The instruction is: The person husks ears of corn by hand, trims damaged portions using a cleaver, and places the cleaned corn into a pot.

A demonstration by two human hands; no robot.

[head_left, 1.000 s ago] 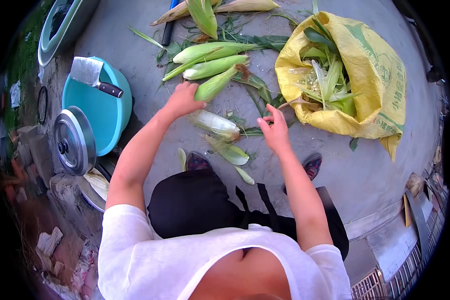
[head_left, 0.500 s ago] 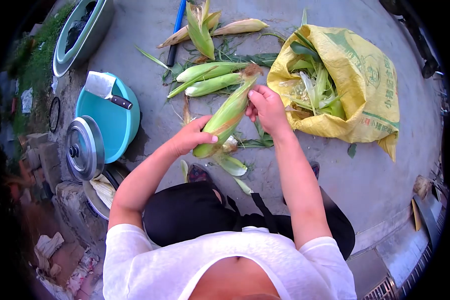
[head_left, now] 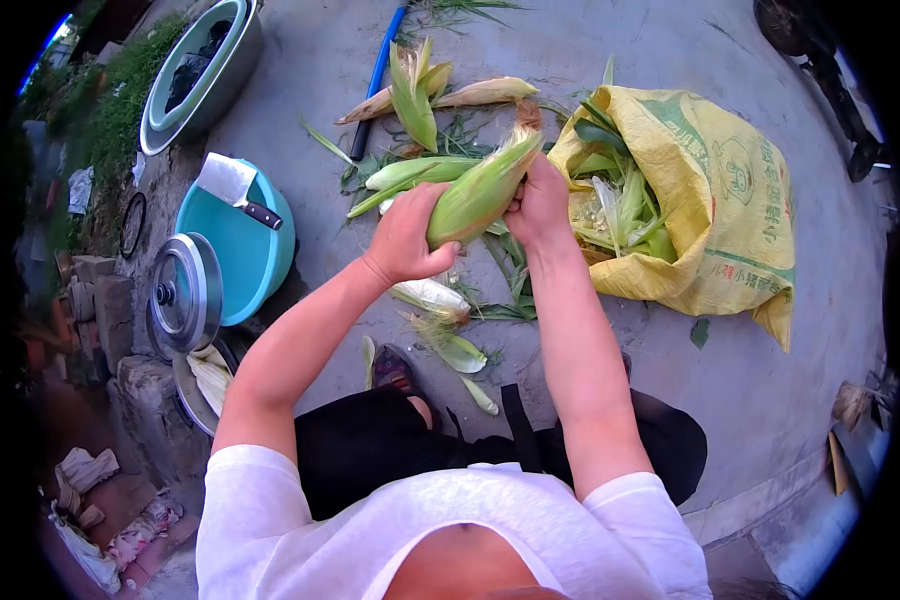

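A green-husked ear of corn (head_left: pixel 480 195) is raised in front of me, its brown silk end pointing away. My left hand (head_left: pixel 408 235) is closed around its lower part, thumb along the near end. At the upper right side, my right hand (head_left: pixel 542 203) is closed against the husk, with its fingertips partly hidden. Just beyond lies another husked ear (head_left: pixel 400 173) on the ground, partly covered by the raised one. Below my hands are a pale corn ear (head_left: pixel 432 297) and a loose piece of husk (head_left: pixel 462 353).
A yellow woven sack (head_left: pixel 715 215) with husks inside lies open at right. To the left, a cleaver (head_left: pixel 232 182) rests across a turquoise basin (head_left: pixel 265 250), beside a lidded pot (head_left: pixel 183 290). A blue-and-black pole (head_left: pixel 378 75) and several husks lie farther out.
The ear has been lifted up and away from me, and both hands have shifted with it. My right hand has moved lower along its side. The view has shifted slightly.
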